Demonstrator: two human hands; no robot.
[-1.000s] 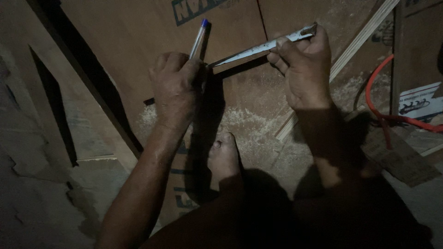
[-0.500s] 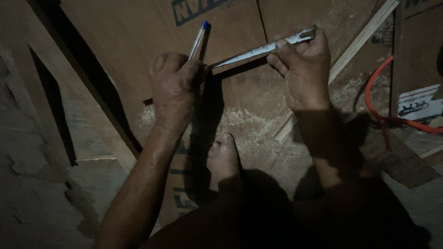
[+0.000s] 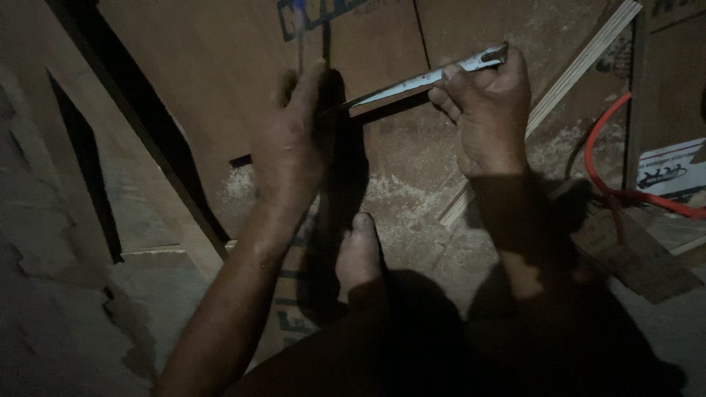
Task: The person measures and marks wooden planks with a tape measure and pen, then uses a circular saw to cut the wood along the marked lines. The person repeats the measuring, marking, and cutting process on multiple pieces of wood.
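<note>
Sawdust-strewn plywood board (image 3: 220,81) underfoot; right hand (image 3: 485,110) grip closed on ruler (image 3: 412,81), left hand (image 3: 290,147) unclear

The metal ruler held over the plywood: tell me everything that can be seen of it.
The metal ruler is a narrow, flat, silvery strip with fine markings along its face, too small to read. It lies slanted across the brown plywood sheet, its upper right end higher in the picture. The right hand pinches that end between fingers and thumb. Its lower left end reaches the left hand, which holds a blue-tipped pen; whether they touch is hidden in shadow. A dark shadow runs beneath it.
</note>
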